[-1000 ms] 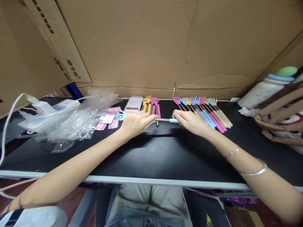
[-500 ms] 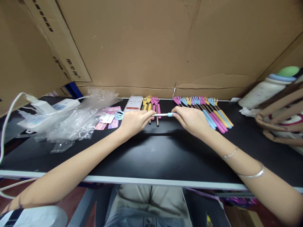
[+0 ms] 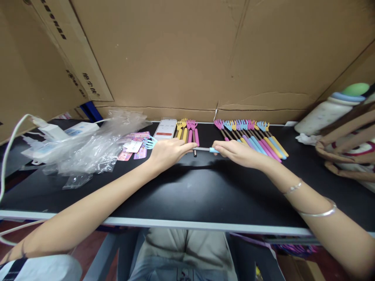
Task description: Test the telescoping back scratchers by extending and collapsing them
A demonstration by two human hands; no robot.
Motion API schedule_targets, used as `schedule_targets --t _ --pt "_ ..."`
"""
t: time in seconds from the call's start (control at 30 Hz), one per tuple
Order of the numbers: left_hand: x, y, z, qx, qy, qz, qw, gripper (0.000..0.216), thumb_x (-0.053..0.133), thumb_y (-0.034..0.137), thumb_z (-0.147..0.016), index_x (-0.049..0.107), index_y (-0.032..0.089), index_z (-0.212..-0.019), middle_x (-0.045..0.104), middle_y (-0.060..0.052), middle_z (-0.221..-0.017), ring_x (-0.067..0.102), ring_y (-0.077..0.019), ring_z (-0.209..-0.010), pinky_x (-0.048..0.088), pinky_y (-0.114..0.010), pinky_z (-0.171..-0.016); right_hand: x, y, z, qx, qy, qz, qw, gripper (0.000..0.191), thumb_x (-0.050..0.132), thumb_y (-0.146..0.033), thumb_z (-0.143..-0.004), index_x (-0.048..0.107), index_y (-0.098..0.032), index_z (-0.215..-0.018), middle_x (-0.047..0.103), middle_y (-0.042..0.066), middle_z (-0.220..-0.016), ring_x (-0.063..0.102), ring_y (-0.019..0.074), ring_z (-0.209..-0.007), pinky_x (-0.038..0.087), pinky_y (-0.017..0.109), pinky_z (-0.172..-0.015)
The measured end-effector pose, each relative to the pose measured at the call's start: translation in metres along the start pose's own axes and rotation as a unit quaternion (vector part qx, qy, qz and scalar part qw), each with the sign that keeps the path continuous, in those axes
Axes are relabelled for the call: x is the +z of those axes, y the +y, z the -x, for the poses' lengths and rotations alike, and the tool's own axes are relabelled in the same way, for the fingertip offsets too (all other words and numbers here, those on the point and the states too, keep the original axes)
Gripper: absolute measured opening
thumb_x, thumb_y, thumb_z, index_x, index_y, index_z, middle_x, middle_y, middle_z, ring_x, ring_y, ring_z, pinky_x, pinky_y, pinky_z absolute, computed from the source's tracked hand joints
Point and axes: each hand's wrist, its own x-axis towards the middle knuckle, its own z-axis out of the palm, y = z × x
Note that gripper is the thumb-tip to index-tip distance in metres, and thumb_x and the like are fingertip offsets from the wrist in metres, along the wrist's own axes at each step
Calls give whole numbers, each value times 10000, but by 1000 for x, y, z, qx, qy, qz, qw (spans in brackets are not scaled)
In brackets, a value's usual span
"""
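A blue back scratcher (image 3: pixel 203 149) with a claw-shaped head and a thin metal shaft lies crosswise between my two hands above the black table (image 3: pixel 187 191). My left hand (image 3: pixel 168 152) is closed around the claw end; the blue claw sticks out at its left. My right hand (image 3: pixel 238 152) is closed on the blue handle end. Behind my left hand a short row of yellow and pink scratchers (image 3: pixel 188 130) lies side by side. Behind my right hand lies a longer row of several pink, blue and yellow scratchers (image 3: pixel 254 136).
A phone (image 3: pixel 165 128) with a lit screen lies by the short row. Crumpled clear plastic bags (image 3: pixel 88 146), pink cards (image 3: pixel 134 148), a white charger and cable (image 3: pixel 49 134) fill the left. A bottle (image 3: pixel 328 111) and a bag (image 3: pixel 348 148) stand right. Cardboard walls (image 3: pixel 187 58) close the back.
My hands pushed together, shortening the scratcher's shaft, then drew apart again; the scratcher first rose a little toward the rows and has come back down.
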Motion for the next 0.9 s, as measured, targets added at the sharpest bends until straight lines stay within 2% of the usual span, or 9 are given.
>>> schedule_targets --t 0.07,0.2,0.37,0.5,0.67,0.9 --pt "0 1 0 -1 -2 4 1000 282 410 383 -972 669 319 -1060 645 -3 -670 570 -127 -609 200 -268 -464 0 0 0 5 -1 1 1000 421 227 -459 -962 555 -211 -872 596 7 -705 535 134 -640 303 233 -597" --pt "2 -1 0 -13 2 14 1000 285 410 388 -972 669 292 -1042 673 -3 -727 599 -129 -647 226 -268 -469 5 -2 0 28 58 110 992 388 219 -428 -969 545 -224 -920 606 14 -698 541 152 -631 263 247 -571" --pt "2 -2 0 -28 10 30 999 266 417 377 -971 649 268 -1041 694 9 -795 621 -127 -672 253 -261 -484 9 -2 0 10 131 163 978 361 253 -444 -972 546 -234 -990 664 13 -841 591 152 -719 273 249 -577" --pt "0 -2 -1 -43 8 26 999 248 437 388 -963 647 281 -1038 687 21 -772 615 -129 -647 240 -259 -481 8 -3 0 -20 183 195 964 373 321 -494 -952 572 -221 -992 673 28 -931 604 150 -780 296 252 -583" --pt "3 -3 0 -44 3 34 998 245 462 402 -952 649 307 -1079 703 23 -825 626 -130 -679 254 -253 -488 9 -2 0 -40 185 208 960 398 311 -497 -956 602 -230 -1007 678 24 -931 612 139 -790 315 249 -590" --pt "3 -4 0 -37 15 50 998 252 450 391 -960 664 309 -1067 709 20 -825 625 -128 -720 288 -248 -506 10 1 0 -10 170 199 965 481 260 -534 -955 640 -247 -1019 695 26 -843 597 141 -674 284 249 -567"
